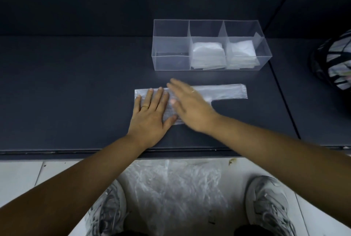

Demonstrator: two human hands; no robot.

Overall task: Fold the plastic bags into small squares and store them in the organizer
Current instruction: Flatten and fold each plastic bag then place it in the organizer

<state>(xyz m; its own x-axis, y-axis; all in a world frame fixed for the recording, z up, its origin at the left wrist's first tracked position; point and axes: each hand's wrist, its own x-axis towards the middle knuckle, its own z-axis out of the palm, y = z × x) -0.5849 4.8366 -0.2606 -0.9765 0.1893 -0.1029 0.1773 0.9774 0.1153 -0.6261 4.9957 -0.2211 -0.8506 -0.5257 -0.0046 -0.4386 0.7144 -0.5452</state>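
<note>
Where bag (228, 92) lies: under both hands
Left hand (152, 112): flat, pressing it
Right hand (190, 106): flat, blurred, over it

- Left hand (150, 116): a thin gold ring (145, 106) on the ring finger
- Right hand (190, 106): outline blurred
- Forearms: bare, unsleeved as far as they show
- Left shoe (108, 211) and right shoe (267, 203): pale grey mesh trainers with laces
- Trouser hems (245, 231): dark, just above the shoes
</note>
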